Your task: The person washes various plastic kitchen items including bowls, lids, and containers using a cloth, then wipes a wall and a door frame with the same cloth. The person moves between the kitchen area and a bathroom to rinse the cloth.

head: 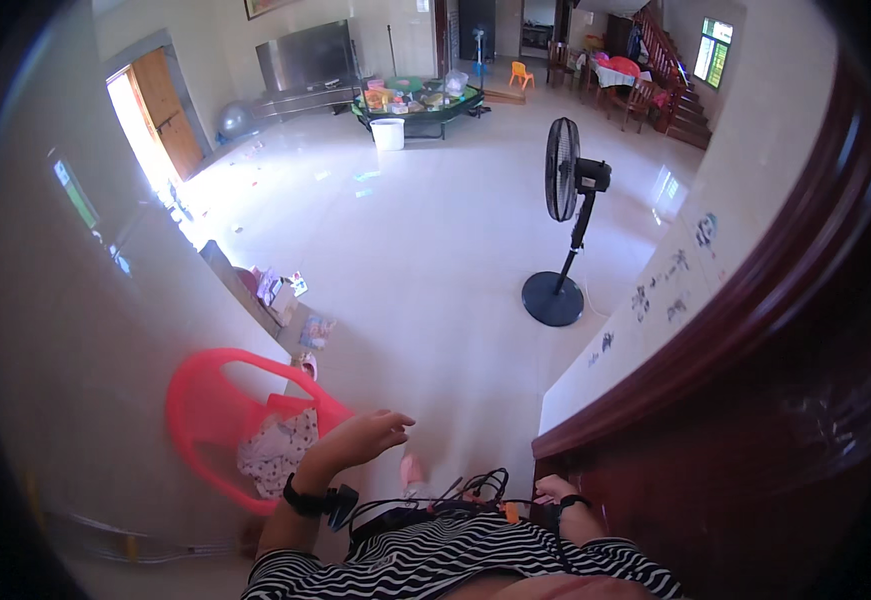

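Note:
My left hand (371,436) is raised in front of my body with its fingers apart and nothing in it. Beside it on the left stands a pink plastic chair (206,367) with a white patterned cloth (279,450) on its seat. At my right side, my right hand (553,487) is near the edge of a dark red wooden door (675,480); its fingers look curled, and whether they hold anything is unclear. Black cables (480,487) hang across the front of my striped shirt, and a pink shoe (410,471) shows on the floor below.
A black standing fan (553,298) is ahead on the right, its cord on the tiles. Books and boxes (278,292) lie along the left wall. Farther off are a white bin (388,135), a low trampoline (435,114) piled with toys, and a dining table (614,77) near stairs.

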`<state>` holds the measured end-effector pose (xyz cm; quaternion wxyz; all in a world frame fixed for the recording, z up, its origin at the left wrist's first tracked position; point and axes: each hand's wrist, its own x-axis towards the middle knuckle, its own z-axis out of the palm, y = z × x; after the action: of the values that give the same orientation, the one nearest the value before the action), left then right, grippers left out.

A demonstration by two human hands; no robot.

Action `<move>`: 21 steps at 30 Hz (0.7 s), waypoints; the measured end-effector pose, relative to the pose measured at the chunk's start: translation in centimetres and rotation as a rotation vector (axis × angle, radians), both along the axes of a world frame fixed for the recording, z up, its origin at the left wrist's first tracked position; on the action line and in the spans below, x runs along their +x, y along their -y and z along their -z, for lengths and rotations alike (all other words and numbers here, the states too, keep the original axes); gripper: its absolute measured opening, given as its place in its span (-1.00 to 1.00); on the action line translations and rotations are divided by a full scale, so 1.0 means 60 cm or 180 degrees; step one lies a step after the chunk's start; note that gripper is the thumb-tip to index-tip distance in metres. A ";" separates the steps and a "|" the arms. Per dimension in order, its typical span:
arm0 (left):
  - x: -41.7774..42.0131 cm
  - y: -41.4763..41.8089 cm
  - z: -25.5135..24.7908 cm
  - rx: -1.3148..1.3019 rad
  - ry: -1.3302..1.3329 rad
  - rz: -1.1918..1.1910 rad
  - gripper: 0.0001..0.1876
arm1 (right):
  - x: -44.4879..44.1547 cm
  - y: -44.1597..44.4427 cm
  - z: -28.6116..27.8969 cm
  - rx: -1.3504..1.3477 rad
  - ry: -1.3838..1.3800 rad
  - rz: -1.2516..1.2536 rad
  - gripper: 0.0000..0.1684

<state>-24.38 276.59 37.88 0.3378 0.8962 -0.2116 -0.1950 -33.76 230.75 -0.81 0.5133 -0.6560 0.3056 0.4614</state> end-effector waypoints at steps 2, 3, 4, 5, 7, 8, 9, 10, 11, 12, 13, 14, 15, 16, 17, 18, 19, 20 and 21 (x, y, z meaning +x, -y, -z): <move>0.056 -0.017 -0.007 -0.0082 -0.0056 -0.0129 -0.66 | 0.054 -0.017 0.067 -0.0012 -0.0013 -0.0122 -0.68; 0.091 -0.025 -0.010 -0.0141 -0.0104 -0.0226 -0.66 | 0.081 -0.011 0.108 0.0097 0.0111 -0.0366 -0.68; 0.125 -0.035 -0.011 -0.0210 -0.0155 -0.0335 -0.66 | 0.106 -0.001 0.144 0.0195 0.0230 -0.0623 -0.69; 0.160 -0.050 -0.009 -0.0308 0.0107 -0.0281 -0.67 | 0.125 -0.006 0.162 0.0299 0.0335 -0.0877 -0.69; 0.230 -0.086 -0.020 -0.0393 0.0589 -0.0145 -0.67 | 0.168 -0.043 0.135 0.0037 0.0152 -0.0183 -0.64; 0.266 -0.101 -0.016 -0.0467 0.0432 -0.0312 -0.67 | 0.209 -0.069 0.098 -0.0316 0.0269 -0.1240 -0.62; 0.297 -0.115 -0.019 -0.0339 0.0432 -0.0345 -0.67 | 0.252 -0.084 0.031 -0.0690 0.0359 -0.2312 -0.59; 0.331 -0.127 -0.028 -0.0223 0.0447 -0.0358 -0.68 | 0.282 -0.106 -0.033 -0.0786 0.0310 -0.2370 -0.58; 0.370 -0.141 -0.031 -0.0131 0.0482 -0.0380 -0.68 | 0.318 -0.128 -0.097 -0.0910 0.0270 -0.2435 -0.57; 0.409 -0.149 -0.031 -0.0159 0.0464 -0.0324 -0.68 | 0.345 -0.143 -0.130 -0.1032 0.0225 -0.2495 -0.55; 0.447 -0.154 -0.021 -0.0215 0.0435 -0.0261 -0.69 | 0.362 -0.133 -0.104 -0.1010 0.0406 -0.2397 -0.57; 0.485 -0.156 -0.011 -0.0267 0.0400 -0.0198 -0.69 | 0.383 -0.119 -0.079 -0.0988 0.0586 -0.2301 -0.59; 0.522 -0.158 0.003 -0.0309 0.0387 -0.0048 -0.68 | 0.396 -0.113 -0.054 -0.0945 0.0765 -0.2207 -0.61; 0.557 -0.160 0.015 -0.0306 0.0376 0.0118 -0.67 | 0.427 -0.130 -0.065 -0.0670 0.0347 -0.1292 -0.65; 0.591 -0.160 0.022 -0.0304 0.0362 0.0282 -0.67 | 0.462 -0.144 -0.074 -0.0478 -0.0010 -0.0355 -0.69; 0.627 -0.152 0.020 -0.0281 0.0285 0.0338 -0.67 | 0.499 -0.147 -0.087 -0.0482 -0.0015 -0.0643 -0.69; 0.660 -0.144 0.015 -0.0278 0.0213 0.0390 -0.67 | 0.525 -0.149 -0.098 -0.0503 -0.0018 -0.0935 -0.70; 0.697 -0.133 0.010 -0.0303 0.0152 0.0461 -0.66 | 0.534 -0.132 -0.038 -0.0700 0.0091 -0.1116 -0.70; 0.736 -0.130 0.013 -0.0372 0.0107 0.0431 -0.66 | 0.549 -0.102 0.031 -0.0926 0.0199 -0.1332 -0.69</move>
<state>19.80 284.39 37.13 0.3720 0.8617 -0.2883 -0.1895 -0.84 236.85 -2.65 0.3160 -0.7859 0.2104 0.4882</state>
